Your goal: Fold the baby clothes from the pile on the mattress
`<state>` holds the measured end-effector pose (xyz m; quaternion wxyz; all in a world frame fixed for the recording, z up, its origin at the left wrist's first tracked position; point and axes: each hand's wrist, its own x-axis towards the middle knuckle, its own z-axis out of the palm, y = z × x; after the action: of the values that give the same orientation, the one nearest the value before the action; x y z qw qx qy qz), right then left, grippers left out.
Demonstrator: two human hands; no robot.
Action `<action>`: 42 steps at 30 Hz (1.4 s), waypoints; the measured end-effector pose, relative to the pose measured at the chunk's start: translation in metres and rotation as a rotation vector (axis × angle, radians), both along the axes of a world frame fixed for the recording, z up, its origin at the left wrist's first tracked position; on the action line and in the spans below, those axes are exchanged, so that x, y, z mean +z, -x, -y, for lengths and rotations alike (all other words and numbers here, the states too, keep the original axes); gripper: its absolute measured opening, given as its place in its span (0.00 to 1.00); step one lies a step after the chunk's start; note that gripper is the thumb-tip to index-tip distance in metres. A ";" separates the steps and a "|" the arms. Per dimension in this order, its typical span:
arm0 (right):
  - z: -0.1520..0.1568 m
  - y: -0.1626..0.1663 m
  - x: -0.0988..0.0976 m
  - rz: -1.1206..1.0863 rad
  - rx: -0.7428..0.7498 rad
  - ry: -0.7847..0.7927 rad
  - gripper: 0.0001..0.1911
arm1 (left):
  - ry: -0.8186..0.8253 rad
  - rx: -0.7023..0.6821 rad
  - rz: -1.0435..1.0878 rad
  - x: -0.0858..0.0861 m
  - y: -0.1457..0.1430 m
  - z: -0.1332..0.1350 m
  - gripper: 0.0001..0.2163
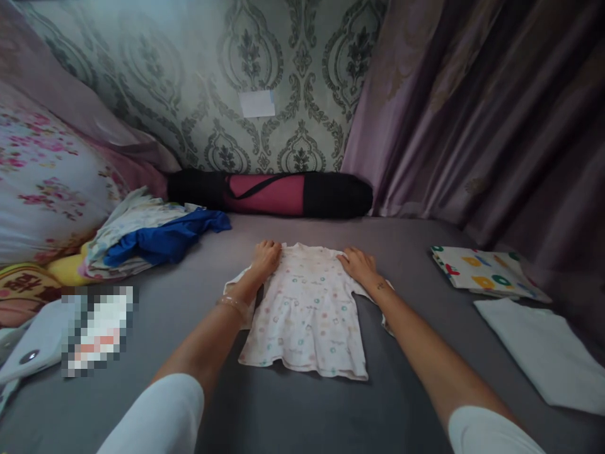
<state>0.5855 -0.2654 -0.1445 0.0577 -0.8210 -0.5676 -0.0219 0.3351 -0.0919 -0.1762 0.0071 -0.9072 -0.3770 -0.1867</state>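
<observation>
Shirt (307,315) of printed cloth, wavy-hemmed, lies flat on the smooth grey sheet (184,302); our left hand (267,257) and right hand (360,265) curve over its shoulders, whether pinching we cannot tell.

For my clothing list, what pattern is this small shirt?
The small shirt is whitish with scattered green and pink prints, shown in the head view.

- Small shirt (307,315) — sleeves partly behind the forearms (212,350), lettering too small to read
- Flat item (101,331) at left: blurred into blocks
- Floral pillow (42,183) — cut off by the left edge
- White cloth (543,353): cut by the right edge
</observation>
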 end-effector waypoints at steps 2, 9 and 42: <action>-0.002 -0.001 0.000 -0.027 -0.004 -0.009 0.18 | 0.015 0.012 -0.008 -0.001 0.000 -0.001 0.12; -0.015 0.004 0.006 -0.015 0.037 -0.081 0.16 | 0.020 0.018 -0.001 0.019 -0.008 0.014 0.12; 0.103 -0.080 -0.010 -0.549 -0.287 -0.089 0.11 | 0.122 -0.527 0.078 0.012 -0.115 0.102 0.14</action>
<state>0.6659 -0.3686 -0.1550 0.2412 -0.8647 -0.4074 0.1679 0.4505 -0.1938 -0.1643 -0.1111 -0.9649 -0.1383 -0.1938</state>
